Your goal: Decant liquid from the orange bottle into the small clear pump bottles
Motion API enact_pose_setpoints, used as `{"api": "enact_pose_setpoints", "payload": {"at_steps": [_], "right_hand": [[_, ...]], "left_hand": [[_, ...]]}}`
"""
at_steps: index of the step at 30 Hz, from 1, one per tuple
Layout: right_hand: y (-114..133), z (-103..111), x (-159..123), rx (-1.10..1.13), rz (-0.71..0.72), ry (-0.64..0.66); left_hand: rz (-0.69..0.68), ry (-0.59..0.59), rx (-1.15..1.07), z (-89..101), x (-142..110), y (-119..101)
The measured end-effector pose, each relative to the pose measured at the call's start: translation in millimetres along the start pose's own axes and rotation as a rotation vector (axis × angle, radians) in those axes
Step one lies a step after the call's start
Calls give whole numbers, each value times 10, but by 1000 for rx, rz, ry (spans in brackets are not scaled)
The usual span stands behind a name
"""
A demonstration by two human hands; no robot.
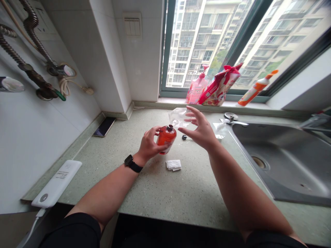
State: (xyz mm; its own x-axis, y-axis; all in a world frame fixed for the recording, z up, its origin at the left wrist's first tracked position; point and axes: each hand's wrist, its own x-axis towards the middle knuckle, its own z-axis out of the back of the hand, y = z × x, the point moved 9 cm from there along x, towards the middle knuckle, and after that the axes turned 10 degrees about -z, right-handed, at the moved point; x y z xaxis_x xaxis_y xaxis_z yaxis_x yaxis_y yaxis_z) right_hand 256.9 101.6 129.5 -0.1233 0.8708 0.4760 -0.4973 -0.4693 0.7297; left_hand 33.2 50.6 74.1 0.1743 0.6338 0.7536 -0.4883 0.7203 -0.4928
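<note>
My left hand (150, 144) is wrapped round an orange-red bottle (165, 139), which stands tilted slightly with its dark neck uncovered. To the right of the bottle my right hand (198, 126) is raised, fingers spread and thumb apart, with nothing visibly gripped. Behind it lies a clear plastic pouch (178, 115), partly hidden by the fingers; whether they touch it I cannot tell. A small black cap (184, 137) rests on the counter below the right hand. Nearer to me is a folded white tissue (173, 165).
A steel sink (284, 155) with a faucet (232, 119) takes up the right. On the windowsill stand a pink pump bottle (197, 89), a red bag (221, 86) and an orange-white bottle (256, 89). A phone (104, 126) and a white power bank (57, 182) lie left.
</note>
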Motion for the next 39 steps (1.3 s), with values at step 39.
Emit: {"api": "enact_pose_setpoints", "payload": {"at_steps": [39], "right_hand": [[-880,-696,-846,850,-791,414]], "left_hand": [[-227,23,187,231,120,-179]]}}
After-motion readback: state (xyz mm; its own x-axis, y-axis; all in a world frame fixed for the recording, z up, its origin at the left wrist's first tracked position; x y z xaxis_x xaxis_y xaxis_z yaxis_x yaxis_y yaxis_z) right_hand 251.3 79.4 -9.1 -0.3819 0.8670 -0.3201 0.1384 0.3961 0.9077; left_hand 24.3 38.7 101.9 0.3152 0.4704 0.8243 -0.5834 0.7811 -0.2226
